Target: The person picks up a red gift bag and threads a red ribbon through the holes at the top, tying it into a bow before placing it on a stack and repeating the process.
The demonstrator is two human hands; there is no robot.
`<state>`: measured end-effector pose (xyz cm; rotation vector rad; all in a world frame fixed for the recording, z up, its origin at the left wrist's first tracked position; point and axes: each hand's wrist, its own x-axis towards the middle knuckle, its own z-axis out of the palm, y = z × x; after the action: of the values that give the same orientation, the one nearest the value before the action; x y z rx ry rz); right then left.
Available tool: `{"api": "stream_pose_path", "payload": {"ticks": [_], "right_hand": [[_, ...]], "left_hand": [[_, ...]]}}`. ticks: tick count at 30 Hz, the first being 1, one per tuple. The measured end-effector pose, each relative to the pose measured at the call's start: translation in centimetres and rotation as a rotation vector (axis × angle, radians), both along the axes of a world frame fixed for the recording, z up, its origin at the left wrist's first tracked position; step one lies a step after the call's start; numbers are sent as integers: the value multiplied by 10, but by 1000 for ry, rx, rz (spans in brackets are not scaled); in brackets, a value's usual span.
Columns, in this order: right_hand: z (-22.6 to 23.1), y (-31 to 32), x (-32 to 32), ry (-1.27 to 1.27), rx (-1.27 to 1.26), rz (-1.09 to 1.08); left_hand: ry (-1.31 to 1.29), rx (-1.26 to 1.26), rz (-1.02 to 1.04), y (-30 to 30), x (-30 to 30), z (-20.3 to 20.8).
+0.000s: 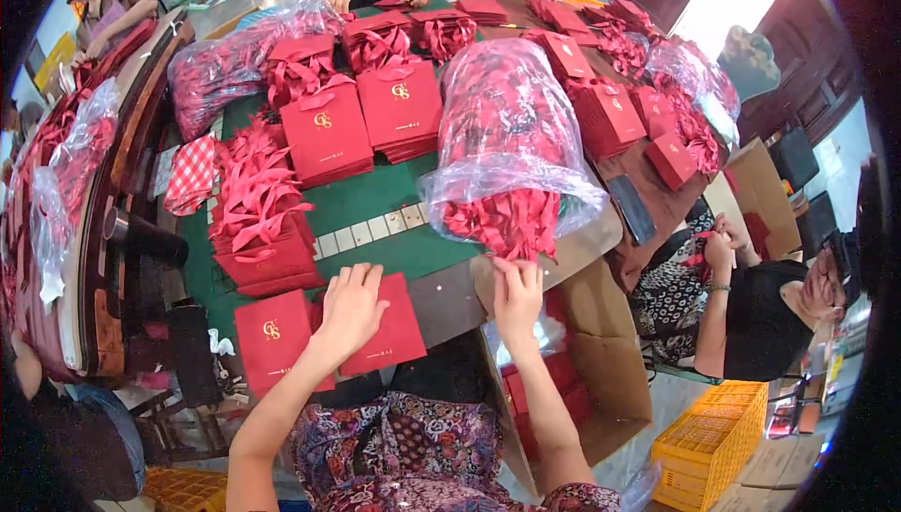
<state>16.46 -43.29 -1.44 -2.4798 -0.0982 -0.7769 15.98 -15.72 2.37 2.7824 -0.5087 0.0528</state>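
Note:
My left hand [353, 307] lies with its fingers stretched out on a flat red paper gift bag [394, 326] at the table's near edge. Just left of it is another red gift bag [272, 336] with a gold emblem. My right hand [518, 298] has its fingers closed on the ends of red ribbons [511, 221]. These ribbons spill from the open mouth of a large clear plastic bag [507, 108], which lies packed with more of them. Beyond my left hand sits a stack of red gift bags [272, 268], with loops of ribbon [253, 188] heaped on it.
An open cardboard box [605, 352] holding red pieces stands below my right forearm. Stacks of gift bags [327, 132] cover the green tabletop [375, 195] farther back. A yellow crate [709, 442] is at the lower right. Co-workers sit around, one close on the right [765, 310].

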Motion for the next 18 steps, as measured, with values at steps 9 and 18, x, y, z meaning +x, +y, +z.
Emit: {"api": "stream_pose_path", "payload": {"ticks": [9, 18], "right_hand": [[-11, -7, 20, -54, -110, 22], [31, 48, -69, -29, 17, 416]], "left_hand": [[54, 97, 97, -14, -5, -10], [97, -277, 153, -36, -22, -15]]}}
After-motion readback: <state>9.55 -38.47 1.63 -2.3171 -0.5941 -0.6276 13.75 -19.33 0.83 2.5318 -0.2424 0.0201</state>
